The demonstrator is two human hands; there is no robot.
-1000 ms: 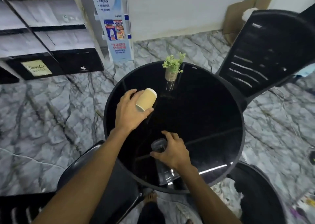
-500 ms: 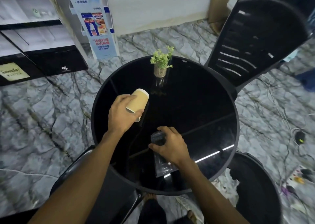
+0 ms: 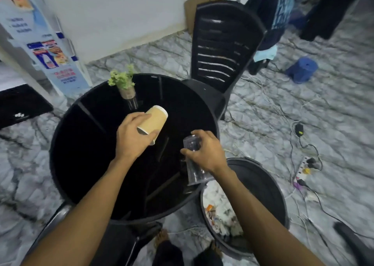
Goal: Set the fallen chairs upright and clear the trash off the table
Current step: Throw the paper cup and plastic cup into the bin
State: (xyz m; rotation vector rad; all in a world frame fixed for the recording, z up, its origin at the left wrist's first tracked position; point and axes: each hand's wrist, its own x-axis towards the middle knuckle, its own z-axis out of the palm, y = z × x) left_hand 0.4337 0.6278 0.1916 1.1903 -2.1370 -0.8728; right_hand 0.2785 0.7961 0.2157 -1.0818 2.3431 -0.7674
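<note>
My left hand [image 3: 132, 140] grips a tan paper cup [image 3: 154, 119], tipped on its side above the round black table [image 3: 85, 144]. My right hand [image 3: 206, 152] holds a clear plastic cup [image 3: 194, 168], lifted near the table's right edge and tilted, its open end pointing down toward me. A black slatted chair [image 3: 220, 49] stands upright behind the table. A second black chair [image 3: 60, 219] sits at the near left, mostly hidden by my arm.
A dark bin [image 3: 269, 191] holding white trash stands on the floor right of the table. A small potted plant [image 3: 124, 83] sits at the table's far edge. Cables and a power strip [image 3: 305, 168] lie on the marble floor, with a blue stool [image 3: 302, 68] beyond.
Both hands have moved right over the table. My right hand has lifted the clear cup off the tabletop toward the right edge. The view has turned right, showing the bin's contents.
</note>
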